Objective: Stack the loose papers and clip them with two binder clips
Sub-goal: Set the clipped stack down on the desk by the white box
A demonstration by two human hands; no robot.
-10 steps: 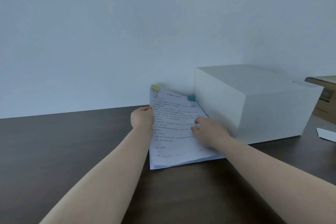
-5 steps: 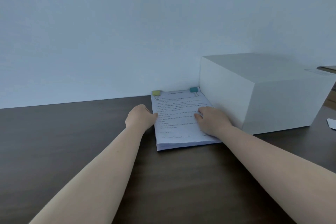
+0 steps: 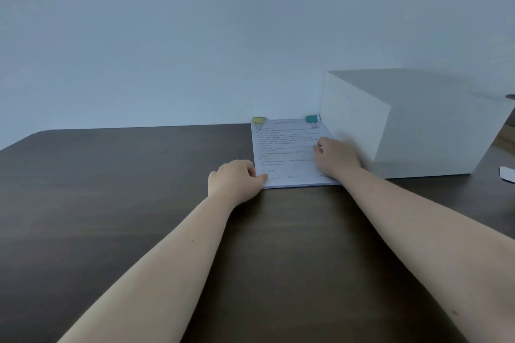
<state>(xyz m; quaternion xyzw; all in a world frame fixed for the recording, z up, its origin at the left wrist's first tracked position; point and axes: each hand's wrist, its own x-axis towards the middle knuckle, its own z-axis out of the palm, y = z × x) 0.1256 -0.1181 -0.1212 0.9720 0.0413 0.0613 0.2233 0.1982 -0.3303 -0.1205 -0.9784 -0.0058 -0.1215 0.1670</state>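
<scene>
A stack of printed white papers lies flat on the dark wooden table, its far edge against the wall. A yellow binder clip grips the far left corner and a teal binder clip the far right corner. My left hand rests at the stack's near left corner, thumb on the top sheet. My right hand lies on the right side of the stack, fingers curled and pressing down on the paper.
A large white box stands right beside the stack on its right. A small white paper piece lies at the table's right edge. A pale wall rises behind the table.
The stack, tilted up off the table a second ago, has been lowered flat against the wall. My left hand slid from the stack's left edge toward its near corner.
</scene>
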